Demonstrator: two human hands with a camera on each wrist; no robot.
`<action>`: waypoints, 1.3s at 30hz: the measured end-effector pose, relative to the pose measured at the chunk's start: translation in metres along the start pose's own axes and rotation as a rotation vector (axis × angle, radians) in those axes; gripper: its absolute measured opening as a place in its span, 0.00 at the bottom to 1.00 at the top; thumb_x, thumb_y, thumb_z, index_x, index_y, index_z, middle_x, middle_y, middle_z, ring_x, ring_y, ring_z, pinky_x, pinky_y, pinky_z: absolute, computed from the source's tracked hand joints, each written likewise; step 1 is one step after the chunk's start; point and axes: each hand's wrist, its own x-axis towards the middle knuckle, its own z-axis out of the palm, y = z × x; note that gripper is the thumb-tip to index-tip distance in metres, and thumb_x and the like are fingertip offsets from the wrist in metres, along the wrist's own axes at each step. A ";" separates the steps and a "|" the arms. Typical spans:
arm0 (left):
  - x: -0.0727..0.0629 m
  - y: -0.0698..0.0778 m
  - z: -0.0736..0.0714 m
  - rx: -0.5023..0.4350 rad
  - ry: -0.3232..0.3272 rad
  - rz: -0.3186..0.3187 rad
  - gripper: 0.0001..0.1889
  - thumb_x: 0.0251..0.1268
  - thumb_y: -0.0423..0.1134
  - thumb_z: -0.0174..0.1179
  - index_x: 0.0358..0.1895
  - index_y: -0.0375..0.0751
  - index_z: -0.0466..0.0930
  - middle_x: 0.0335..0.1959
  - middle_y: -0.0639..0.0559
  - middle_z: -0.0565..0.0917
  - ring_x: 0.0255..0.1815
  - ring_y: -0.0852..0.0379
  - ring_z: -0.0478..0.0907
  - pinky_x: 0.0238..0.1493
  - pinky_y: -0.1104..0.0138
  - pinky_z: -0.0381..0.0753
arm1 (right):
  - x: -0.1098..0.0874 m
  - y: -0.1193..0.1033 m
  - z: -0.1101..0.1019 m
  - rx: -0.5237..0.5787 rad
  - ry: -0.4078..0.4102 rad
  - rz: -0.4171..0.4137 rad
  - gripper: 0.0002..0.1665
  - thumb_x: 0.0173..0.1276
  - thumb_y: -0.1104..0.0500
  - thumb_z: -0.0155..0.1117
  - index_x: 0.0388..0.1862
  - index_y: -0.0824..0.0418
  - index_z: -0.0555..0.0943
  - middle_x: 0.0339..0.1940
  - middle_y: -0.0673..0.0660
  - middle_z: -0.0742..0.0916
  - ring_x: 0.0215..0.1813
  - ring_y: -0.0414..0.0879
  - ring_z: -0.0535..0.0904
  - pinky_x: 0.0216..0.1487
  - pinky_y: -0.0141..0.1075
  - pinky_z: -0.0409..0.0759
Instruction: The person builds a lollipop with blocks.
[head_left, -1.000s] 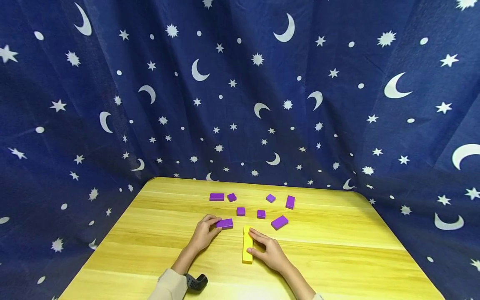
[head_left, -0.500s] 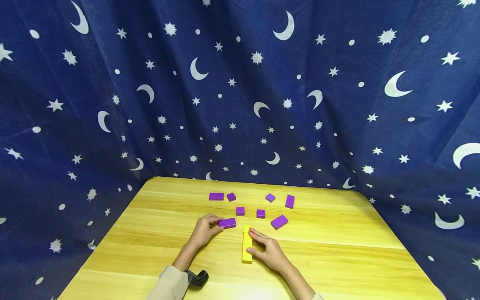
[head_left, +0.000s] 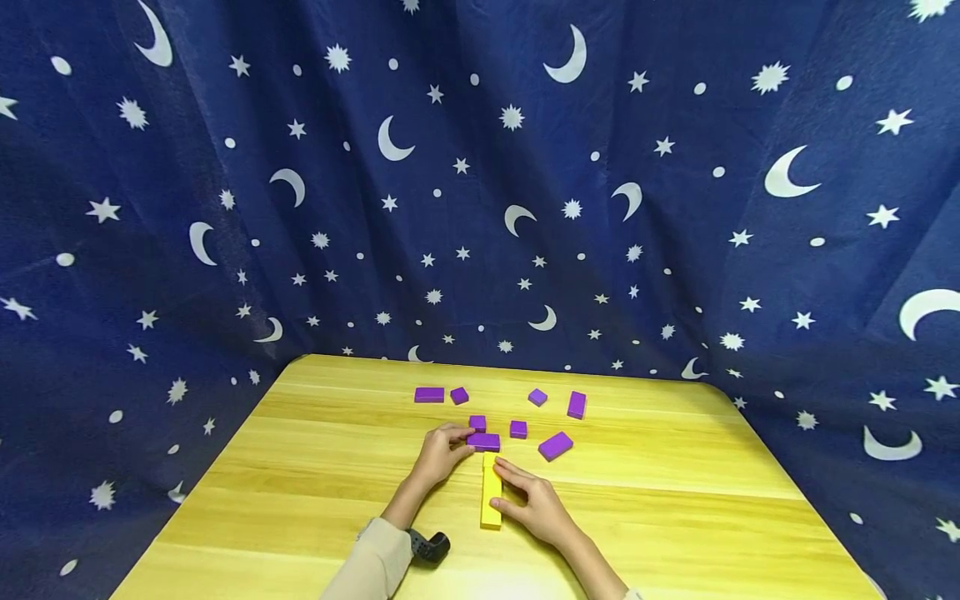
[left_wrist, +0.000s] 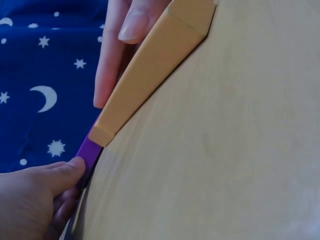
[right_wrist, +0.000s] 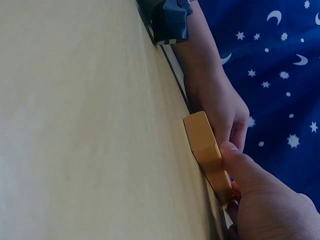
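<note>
My left hand (head_left: 441,457) pinches a rectangular purple block (head_left: 486,442) between thumb and fingers, just beyond the far end of a yellow bar. In the left wrist view that purple block (left_wrist: 90,152) appears against the bar's end; whether they touch I cannot tell. The long yellow bar (head_left: 491,504) lies lengthwise on the table, with a small yellow piece (head_left: 489,460) at its far end. My right hand (head_left: 536,507) holds the bar from the right, thumb near the middle and fingers near the far end. In the right wrist view the thumb presses the yellow bar (right_wrist: 205,142).
Small purple cubes (head_left: 518,429) and longer purple blocks (head_left: 556,446) lie scattered behind the hands. One purple cube (head_left: 477,423) sits right behind the held block. A black device (head_left: 430,550) is on the left wrist. A starry blue curtain (head_left: 480,183) surrounds the wooden table (head_left: 675,500).
My left hand has moved right with the purple block, from left of the yellow bar to beyond its far end. The right hand and the bar stay in place.
</note>
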 end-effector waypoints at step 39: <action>0.000 0.005 0.008 0.028 -0.055 0.018 0.15 0.57 0.36 0.64 0.49 0.39 0.82 0.48 0.48 0.81 0.52 0.51 0.77 0.53 0.61 0.76 | 0.001 0.002 0.001 -0.022 0.043 -0.024 0.34 0.60 0.45 0.64 0.60 0.64 0.74 0.63 0.56 0.75 0.63 0.53 0.69 0.61 0.48 0.67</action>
